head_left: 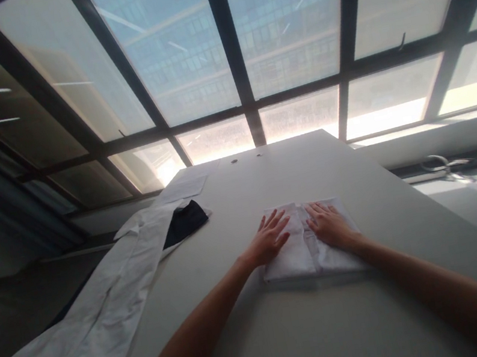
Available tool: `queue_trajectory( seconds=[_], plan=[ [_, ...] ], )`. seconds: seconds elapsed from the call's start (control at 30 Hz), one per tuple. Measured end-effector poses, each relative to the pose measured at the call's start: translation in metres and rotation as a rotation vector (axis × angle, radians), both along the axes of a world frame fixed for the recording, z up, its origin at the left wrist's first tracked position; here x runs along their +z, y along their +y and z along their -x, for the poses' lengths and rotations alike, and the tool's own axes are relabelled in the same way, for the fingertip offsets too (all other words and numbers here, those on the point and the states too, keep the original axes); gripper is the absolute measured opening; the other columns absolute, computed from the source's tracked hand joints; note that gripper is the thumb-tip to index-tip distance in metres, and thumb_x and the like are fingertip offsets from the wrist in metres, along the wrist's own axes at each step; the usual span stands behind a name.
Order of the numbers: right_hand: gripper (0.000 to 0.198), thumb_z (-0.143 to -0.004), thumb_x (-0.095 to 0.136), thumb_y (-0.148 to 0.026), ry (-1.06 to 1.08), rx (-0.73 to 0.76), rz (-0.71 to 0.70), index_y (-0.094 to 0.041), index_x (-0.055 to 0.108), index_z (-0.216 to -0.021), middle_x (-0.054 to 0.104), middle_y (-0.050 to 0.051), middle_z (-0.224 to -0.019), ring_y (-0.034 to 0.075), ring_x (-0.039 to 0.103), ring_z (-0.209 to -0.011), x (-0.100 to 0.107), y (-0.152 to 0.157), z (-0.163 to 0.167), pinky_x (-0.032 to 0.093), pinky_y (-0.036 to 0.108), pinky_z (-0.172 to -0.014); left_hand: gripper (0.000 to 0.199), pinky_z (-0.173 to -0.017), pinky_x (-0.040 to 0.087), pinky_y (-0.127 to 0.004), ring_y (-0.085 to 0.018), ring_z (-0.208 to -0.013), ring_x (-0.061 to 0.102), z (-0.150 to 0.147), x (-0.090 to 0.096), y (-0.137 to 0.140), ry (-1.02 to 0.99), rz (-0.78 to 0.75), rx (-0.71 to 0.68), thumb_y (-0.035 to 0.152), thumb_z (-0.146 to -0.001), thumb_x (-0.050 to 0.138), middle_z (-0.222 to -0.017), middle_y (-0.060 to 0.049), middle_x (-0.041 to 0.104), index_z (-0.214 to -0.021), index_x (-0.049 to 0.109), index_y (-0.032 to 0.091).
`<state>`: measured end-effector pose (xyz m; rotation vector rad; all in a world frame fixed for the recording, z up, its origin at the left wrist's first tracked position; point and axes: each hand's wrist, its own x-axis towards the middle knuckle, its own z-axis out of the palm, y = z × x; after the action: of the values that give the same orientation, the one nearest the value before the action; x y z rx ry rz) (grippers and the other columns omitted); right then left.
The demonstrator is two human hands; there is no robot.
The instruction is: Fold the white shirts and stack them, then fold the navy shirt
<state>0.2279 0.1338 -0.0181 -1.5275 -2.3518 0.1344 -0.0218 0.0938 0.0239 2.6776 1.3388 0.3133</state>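
A white cloth garment (pixel 292 258), folded into a flat, roughly rectangular bundle, lies on the white table (pixel 274 172). A seam or gap runs down its middle, between two side panels. My left hand (pixel 270 239) rests palm down on the left panel, fingers spread. On the right panel lies my right hand (pixel 329 225), also flat with its fingers stretched out. Neither hand grips the cloth. What kind of garment it is, I cannot tell.
More white cloth (pixel 105 310) drapes over the table's left edge, with a dark navy piece (pixel 185 221) beside it. A flat white sheet (pixel 183 188) lies at the far left corner. Beyond stand framed windows (pixel 286 24); a metal object (pixel 446 165) is at the right.
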Motion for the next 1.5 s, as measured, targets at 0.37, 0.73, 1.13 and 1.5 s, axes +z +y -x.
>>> queue_trajectory(
  seconds=[0.37,0.73,1.13,1.5],
  plan=[
    [0.048,-0.098,0.053,-0.033,0.075,0.615,-0.102,-0.023,0.054,-0.145,0.040,0.011,-0.158,0.027,0.028,-0.150,0.060,-0.044,0.009,0.019,0.054,-0.121,0.078,-0.118,0.032,-0.049,-0.030,-0.141,0.035,0.047,-0.019,-0.103,-0.142,-0.030,0.044,0.040,-0.092,0.067,-0.150,-0.014,0.042,-0.158,0.029,0.025],
    [0.036,-0.089,0.062,-0.017,-0.060,0.764,-0.097,-0.020,0.063,-0.125,0.065,0.012,-0.118,0.025,0.058,-0.110,0.057,-0.093,0.028,0.045,0.039,-0.096,0.079,-0.103,0.047,-0.044,-0.026,-0.109,0.053,0.030,-0.027,-0.105,-0.170,-0.101,0.211,0.012,-0.079,0.063,-0.116,-0.008,0.056,-0.152,0.036,0.025],
    [0.021,-0.096,0.051,-0.012,-0.024,0.821,-0.155,-0.021,0.070,-0.095,0.059,0.003,-0.083,0.016,0.050,-0.076,0.054,-0.081,0.018,0.037,0.029,-0.072,0.072,-0.086,0.052,-0.030,-0.018,-0.095,0.058,0.022,-0.023,-0.111,-0.204,0.002,0.193,0.001,-0.073,0.050,-0.113,-0.004,0.054,-0.140,0.045,0.028],
    [0.011,-0.091,0.065,-0.030,0.020,0.913,0.075,-0.023,0.073,-0.094,0.062,0.001,-0.082,0.017,0.057,-0.079,0.055,-0.078,0.012,0.041,0.029,-0.076,0.016,-0.092,0.049,-0.036,-0.022,-0.096,0.062,0.031,0.001,-0.107,-0.150,-0.093,0.049,0.022,-0.090,0.053,-0.097,-0.006,0.068,-0.096,0.068,0.022]
  ],
)
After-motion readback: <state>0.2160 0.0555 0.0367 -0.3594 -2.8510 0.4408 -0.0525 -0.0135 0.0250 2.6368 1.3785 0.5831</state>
